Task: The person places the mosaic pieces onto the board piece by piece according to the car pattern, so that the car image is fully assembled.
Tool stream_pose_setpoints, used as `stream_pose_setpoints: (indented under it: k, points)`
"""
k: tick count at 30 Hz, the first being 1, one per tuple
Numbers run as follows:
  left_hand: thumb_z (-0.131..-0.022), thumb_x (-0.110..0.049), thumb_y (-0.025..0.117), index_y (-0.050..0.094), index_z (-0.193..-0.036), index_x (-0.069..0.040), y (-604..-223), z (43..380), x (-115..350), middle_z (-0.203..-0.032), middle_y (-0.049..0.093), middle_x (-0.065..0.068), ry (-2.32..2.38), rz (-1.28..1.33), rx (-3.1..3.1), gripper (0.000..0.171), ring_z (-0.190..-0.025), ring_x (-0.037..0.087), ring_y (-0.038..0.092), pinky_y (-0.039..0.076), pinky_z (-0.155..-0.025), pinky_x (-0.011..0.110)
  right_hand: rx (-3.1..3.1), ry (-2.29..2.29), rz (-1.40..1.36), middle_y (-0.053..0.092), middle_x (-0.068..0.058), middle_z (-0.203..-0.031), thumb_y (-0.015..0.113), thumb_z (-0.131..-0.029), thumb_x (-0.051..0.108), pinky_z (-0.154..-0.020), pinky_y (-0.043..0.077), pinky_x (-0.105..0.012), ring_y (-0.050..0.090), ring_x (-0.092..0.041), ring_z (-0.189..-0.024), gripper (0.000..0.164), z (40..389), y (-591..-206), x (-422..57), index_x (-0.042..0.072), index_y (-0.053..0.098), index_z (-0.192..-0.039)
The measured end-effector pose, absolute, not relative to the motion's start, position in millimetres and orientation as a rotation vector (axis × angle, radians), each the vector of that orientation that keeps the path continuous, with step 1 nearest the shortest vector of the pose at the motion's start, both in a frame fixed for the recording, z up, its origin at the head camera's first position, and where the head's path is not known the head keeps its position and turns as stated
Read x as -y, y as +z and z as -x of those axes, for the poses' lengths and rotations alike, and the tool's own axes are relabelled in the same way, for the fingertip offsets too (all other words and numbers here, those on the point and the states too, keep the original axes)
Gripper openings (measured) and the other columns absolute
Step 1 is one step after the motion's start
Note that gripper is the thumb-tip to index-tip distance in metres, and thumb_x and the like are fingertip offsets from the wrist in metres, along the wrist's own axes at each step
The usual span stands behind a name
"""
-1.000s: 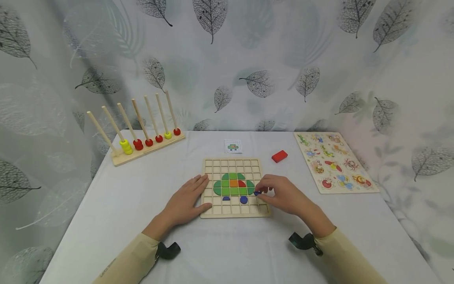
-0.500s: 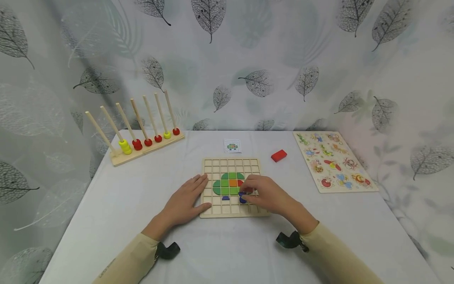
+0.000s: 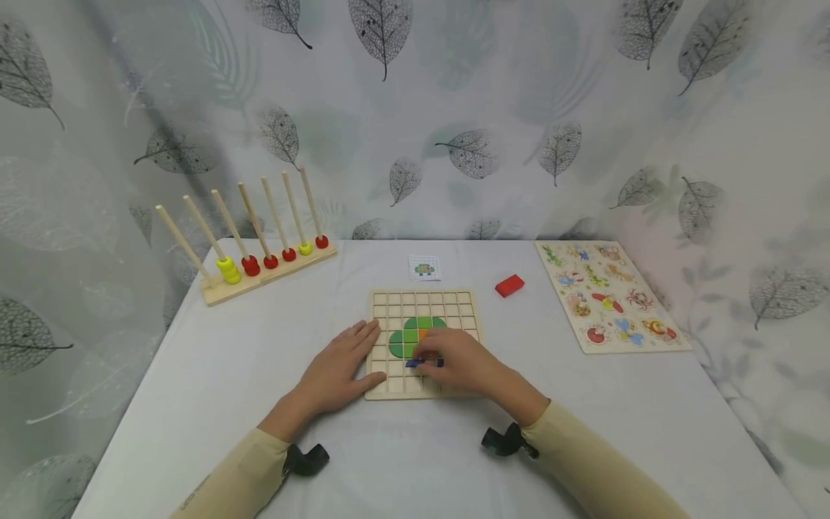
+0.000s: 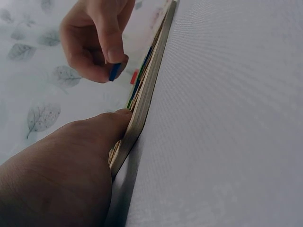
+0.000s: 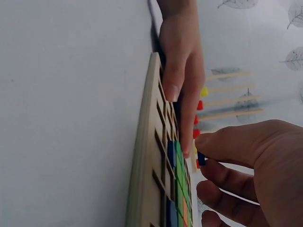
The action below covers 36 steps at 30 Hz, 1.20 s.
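Observation:
My left hand (image 3: 337,371) rests on the left edge of a wooden grid board (image 3: 459,299), its thumb on the near corner area. Thumb and fingers of my right hand (image 3: 463,360) pinch a small blue piece (image 5: 201,158) just above the board, seen also as a blue piece (image 4: 114,72) in the left wrist view. On the board, green pieces (image 3: 411,336) form a rounded shape with an orange square (image 3: 423,333). My right hand hides the shape's right side. Blue pieces (image 5: 172,153) lie in the grid's lower cells.
Behind the board lies a small picture card (image 3: 424,268). A red block (image 3: 509,285) sits to its right. A wooden peg stand (image 3: 272,274) with red and yellow beads stands back left; a puzzle board with insect pictures (image 3: 609,299) lies back right.
My right hand has carried the blue piece leftward across the board, from its right side past the blue round piece to near the blue half-round. My left hand has stayed in place.

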<state>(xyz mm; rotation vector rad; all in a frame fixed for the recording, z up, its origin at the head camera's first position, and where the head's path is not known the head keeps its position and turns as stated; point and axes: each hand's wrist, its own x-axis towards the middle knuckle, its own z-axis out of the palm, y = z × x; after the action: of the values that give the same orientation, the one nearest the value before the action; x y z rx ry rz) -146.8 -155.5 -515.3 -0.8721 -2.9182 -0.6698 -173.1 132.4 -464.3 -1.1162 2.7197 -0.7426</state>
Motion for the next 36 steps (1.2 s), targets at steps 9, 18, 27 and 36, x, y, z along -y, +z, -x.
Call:
stream_pose_setpoints:
  k: [9, 18, 27, 36]
  points:
    - [-0.104, -0.055, 0.066, 0.035, -0.169, -0.003, -514.1, 146.1, 156.0, -0.176, 0.03, 0.01, -0.676, 0.864, 2.911, 0.089, -0.163, 0.033, 0.026, 0.025, -0.13, 0.05, -2.749, -0.642, 1.215, 0.069, 0.012, -0.098, 0.084, -0.096, 0.018, -0.078, 0.054, -0.028, 0.058, -0.006, -0.087, 0.01, 171.6, -475.0, -123.4, 0.021, 0.083, -0.105]
    - [-0.104, -0.055, 0.065, 0.036, -0.169, -0.002, -514.5, 146.3, 156.0, -0.176, 0.03, 0.011, -0.681, 0.871, 2.907, 0.088, -0.162, 0.033, 0.026, 0.026, -0.13, 0.051, -2.791, -0.621, 1.236, 0.068, 0.01, -0.098, 0.085, -0.095, 0.018, -0.079, 0.055, -0.03, 0.059, -0.008, -0.089, 0.01, 170.6, -475.6, -120.4, 0.021, 0.083, -0.105]
    - [-0.104, -0.056, 0.064, 0.036, -0.169, -0.002, -514.5, 146.6, 155.7, -0.176, 0.03, 0.011, -0.663, 0.874, 2.909, 0.089, -0.162, 0.032, 0.026, 0.025, -0.13, 0.05, -2.796, -0.635, 1.274, 0.066, 0.011, -0.095, 0.086, -0.094, 0.015, -0.08, 0.055, -0.028, 0.058, -0.009, -0.088, 0.007, 171.2, -477.8, -119.3, 0.019, 0.083, -0.1]
    - [-0.104, -0.056, 0.064, 0.035, -0.169, -0.002, -514.0, 146.6, 154.9, -0.176, 0.029, 0.011, -0.659, 0.873, 2.921, 0.089, -0.163, 0.032, 0.025, 0.025, -0.131, 0.05, -2.8, -0.651, 1.183, 0.066, 0.013, -0.095, 0.085, -0.096, 0.021, -0.081, 0.055, -0.03, 0.058, -0.008, -0.089, 0.006, 170.0, -474.3, -123.2, 0.022, 0.082, -0.101]
